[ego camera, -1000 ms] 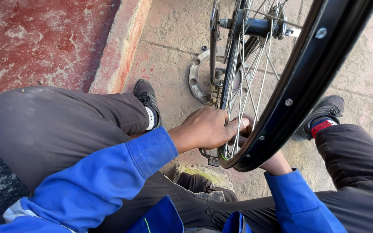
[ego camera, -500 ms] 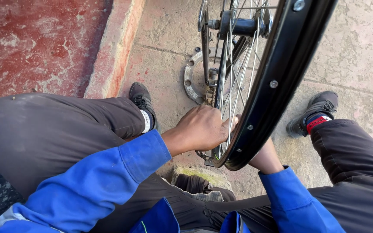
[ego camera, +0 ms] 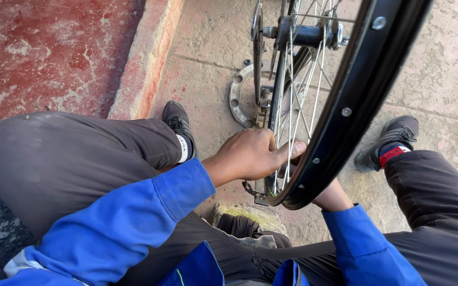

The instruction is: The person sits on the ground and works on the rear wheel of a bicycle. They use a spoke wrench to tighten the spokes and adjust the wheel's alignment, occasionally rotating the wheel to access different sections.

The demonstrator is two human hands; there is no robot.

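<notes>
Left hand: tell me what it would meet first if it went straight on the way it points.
Probably the black rim; the left hand already reaches among the spokes, though depth is unclear.

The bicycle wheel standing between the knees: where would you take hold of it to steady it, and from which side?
Probably the bare black rim at its near lower arc, one hand from each side. The wheel stands upright, edge-on to the person, and its thin spokes crowd the middle. The left hand is already there at the spokes; the right hand sits mostly hidden behind the rim.
</notes>
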